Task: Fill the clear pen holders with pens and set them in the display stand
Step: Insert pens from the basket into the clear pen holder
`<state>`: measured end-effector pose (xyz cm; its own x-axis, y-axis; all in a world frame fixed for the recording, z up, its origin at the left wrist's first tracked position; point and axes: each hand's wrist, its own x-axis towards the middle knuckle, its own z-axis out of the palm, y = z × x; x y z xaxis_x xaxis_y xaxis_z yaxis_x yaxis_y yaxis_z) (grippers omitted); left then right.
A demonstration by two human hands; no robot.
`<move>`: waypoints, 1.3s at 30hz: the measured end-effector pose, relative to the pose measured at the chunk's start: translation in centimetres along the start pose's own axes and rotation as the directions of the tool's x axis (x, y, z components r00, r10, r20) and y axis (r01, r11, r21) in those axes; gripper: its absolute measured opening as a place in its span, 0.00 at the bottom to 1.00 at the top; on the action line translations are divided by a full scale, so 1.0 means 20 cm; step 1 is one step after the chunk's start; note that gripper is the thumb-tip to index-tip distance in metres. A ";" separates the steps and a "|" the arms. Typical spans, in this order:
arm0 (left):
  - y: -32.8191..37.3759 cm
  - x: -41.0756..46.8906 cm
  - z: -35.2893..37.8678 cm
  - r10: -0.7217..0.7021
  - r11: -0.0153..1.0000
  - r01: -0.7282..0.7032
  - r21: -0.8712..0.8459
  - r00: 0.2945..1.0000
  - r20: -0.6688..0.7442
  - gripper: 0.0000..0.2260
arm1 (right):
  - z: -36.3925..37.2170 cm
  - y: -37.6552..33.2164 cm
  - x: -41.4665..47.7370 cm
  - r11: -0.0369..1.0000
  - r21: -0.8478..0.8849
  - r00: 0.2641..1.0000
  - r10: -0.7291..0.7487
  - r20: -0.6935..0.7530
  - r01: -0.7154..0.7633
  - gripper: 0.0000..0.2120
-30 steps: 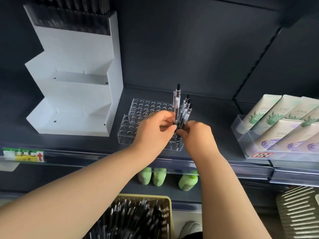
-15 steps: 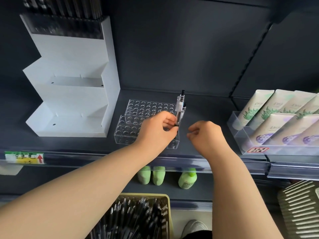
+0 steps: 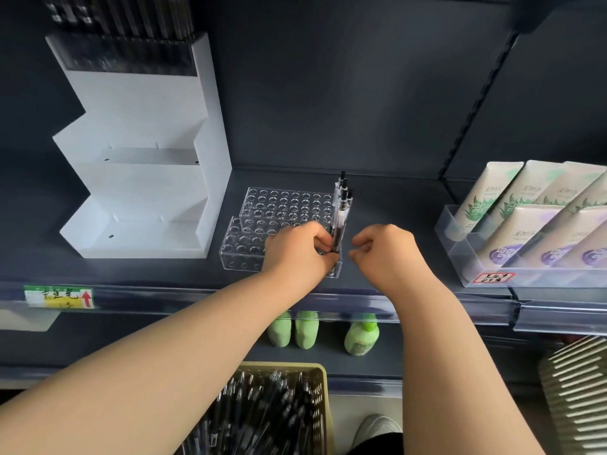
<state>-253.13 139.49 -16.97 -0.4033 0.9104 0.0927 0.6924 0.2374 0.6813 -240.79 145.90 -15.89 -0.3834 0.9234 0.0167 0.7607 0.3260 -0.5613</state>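
Left hand (image 3: pixel 300 249) pinching pens (image 3: pixel 340 211) at holder's (image 3: pixel 243 251) right edge | right hand (image 3: pixel 386 251) apparently empty, loosely curled

left arm: bare forearm, comes in from the bottom-left corner and runs diagonally up toward the middle
left hand (image 3: pixel 300 249): knuckles up, fingers curled in tight, pinching something at the fingertips on its right side
right arm: bare too, rises from the bottom right, a bit steeper
right hand (image 3: pixel 387 249): loose half-fist, fingertips tucked, nothing in it
spacing: hands side by side, close but not touching
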 end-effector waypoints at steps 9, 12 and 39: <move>0.00 0.03 -0.02 -0.050 0.998 0.055 -0.039 0.993 0.109 0.10 | -0.01 -0.01 0.00 1.000 -0.017 1.000 -0.009 -0.010 0.009 0.07; 0.01 0.04 -0.02 -0.037 0.999 0.041 -0.035 0.993 0.109 0.09 | -0.01 -0.01 0.00 0.999 -0.033 1.000 -0.017 -0.026 0.016 0.05; -0.23 -0.22 -0.24 0.149 0.973 -0.151 0.177 0.989 0.022 0.10 | 0.02 -0.02 -0.20 0.996 -0.072 0.992 -0.041 0.116 0.050 0.02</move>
<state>-257.44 132.76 -16.96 -0.2824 0.9427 0.1778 0.8402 0.1536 0.5201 -239.79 142.04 -16.17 -0.4725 0.8795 -0.0562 0.7765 0.3853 -0.4987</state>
